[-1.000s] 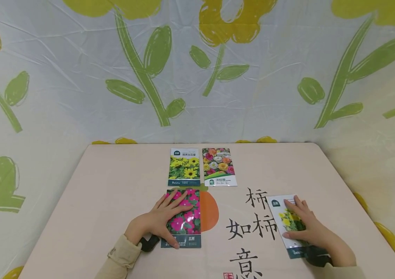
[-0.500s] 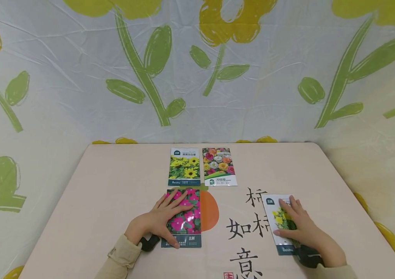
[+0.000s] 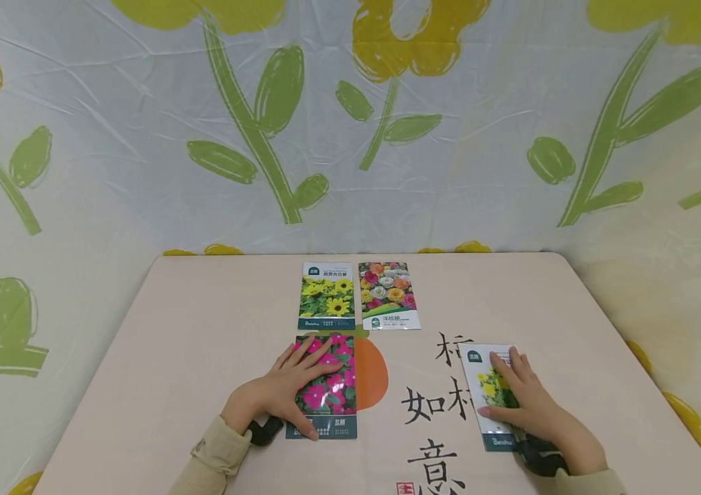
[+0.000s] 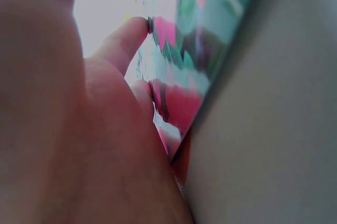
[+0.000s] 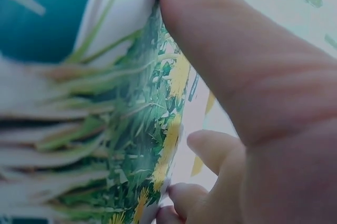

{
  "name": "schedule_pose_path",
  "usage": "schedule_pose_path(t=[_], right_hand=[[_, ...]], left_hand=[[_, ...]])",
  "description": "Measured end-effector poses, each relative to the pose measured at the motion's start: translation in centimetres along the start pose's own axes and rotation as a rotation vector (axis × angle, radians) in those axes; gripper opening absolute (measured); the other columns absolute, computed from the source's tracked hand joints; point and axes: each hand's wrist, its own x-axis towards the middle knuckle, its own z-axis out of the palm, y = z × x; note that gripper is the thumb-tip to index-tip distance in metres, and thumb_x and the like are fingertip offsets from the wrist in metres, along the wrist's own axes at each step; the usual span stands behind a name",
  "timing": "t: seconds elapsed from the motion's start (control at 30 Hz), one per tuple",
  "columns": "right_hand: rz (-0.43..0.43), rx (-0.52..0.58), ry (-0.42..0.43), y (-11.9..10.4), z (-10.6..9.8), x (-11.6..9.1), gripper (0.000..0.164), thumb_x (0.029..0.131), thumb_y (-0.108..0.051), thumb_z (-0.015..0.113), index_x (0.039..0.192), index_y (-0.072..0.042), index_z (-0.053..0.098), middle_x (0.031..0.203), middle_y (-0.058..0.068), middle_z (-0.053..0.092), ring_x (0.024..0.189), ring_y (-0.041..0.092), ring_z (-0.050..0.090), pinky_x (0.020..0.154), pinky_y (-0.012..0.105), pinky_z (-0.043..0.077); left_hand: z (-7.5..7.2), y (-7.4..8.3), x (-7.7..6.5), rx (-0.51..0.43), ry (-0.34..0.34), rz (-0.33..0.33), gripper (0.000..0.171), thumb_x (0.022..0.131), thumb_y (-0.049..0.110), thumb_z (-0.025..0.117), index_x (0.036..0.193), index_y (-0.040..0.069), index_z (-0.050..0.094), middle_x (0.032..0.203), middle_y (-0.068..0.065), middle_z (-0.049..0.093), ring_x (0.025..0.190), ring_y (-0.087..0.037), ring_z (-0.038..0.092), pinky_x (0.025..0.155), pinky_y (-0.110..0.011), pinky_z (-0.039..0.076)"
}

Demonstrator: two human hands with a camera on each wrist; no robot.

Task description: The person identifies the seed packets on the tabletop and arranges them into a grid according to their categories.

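In the head view my left hand (image 3: 285, 388) rests with spread fingers on a seed packet with pink flowers (image 3: 334, 392). The left wrist view shows its fingertips touching the glossy pink-flower packet (image 4: 179, 92). On the right, my right hand (image 3: 532, 405) lies with extended fingers over a white packet with yellow flowers (image 3: 489, 405), which tilts slightly. Part of that packet is hidden under the palm. Close up in the right wrist view, the thumb and fingers press on the yellow-flower packet (image 5: 131, 113).
Behind the pink packet lies a sunflower packet (image 3: 327, 297). Beside it is a packet with multicoloured blooms (image 3: 389, 295). The pale table cover (image 3: 201, 330) bears an orange persimmon print (image 3: 373, 375) and black brush characters (image 3: 433, 405). A flower-print curtain (image 3: 461, 192) stands behind.
My right hand has slid the yellow-flower packet left, covering more of the printed characters, and the packet has turned a little straighter. The left hand and pink packet stay put.
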Motion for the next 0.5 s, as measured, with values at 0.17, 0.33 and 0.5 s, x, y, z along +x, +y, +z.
schedule_pose_path(t=[0.17, 0.33, 0.5], right_hand=[[-0.016, -0.012, 0.010, -0.5, 0.1, -0.1, 0.105, 0.077, -0.044, 0.080, 0.155, 0.000, 0.024, 0.155, 0.040, 0.003, 0.141, 0.061, -0.002, 0.099, 0.083, 0.011], [-0.024, -0.024, 0.003, -1.0, 0.4, 0.0, 0.106, 0.077, -0.045, 0.080, 0.155, 0.000, 0.024, 0.155, 0.041, 0.003, 0.140, 0.062, -0.001, 0.098, 0.084, 0.012], [-0.024, -0.040, -0.002, -1.5, 0.6, 0.1, 0.105, 0.078, -0.047, 0.079, 0.155, -0.001, 0.025, 0.156, 0.040, 0.003, 0.139, 0.063, -0.002, 0.097, 0.084, 0.012]], left_hand=[[0.0, 0.1, 0.0, 0.005, -0.001, -0.002, 0.112, 0.064, 0.059, 0.086, 0.157, 0.033, 0.030, 0.167, 0.002, -0.004, 0.150, -0.029, -0.016, 0.117, -0.058, -0.008], [-0.1, 0.2, -0.1, -0.001, -0.005, -0.006, 0.111, 0.064, 0.059, 0.086, 0.156, 0.034, 0.030, 0.167, 0.003, -0.004, 0.150, -0.028, -0.017, 0.117, -0.059, -0.008], [0.0, -0.1, -0.1, -0.027, 0.005, 0.013, 0.112, 0.064, 0.060, 0.086, 0.156, 0.033, 0.030, 0.167, 0.000, -0.002, 0.150, -0.030, -0.016, 0.116, -0.061, -0.008]])
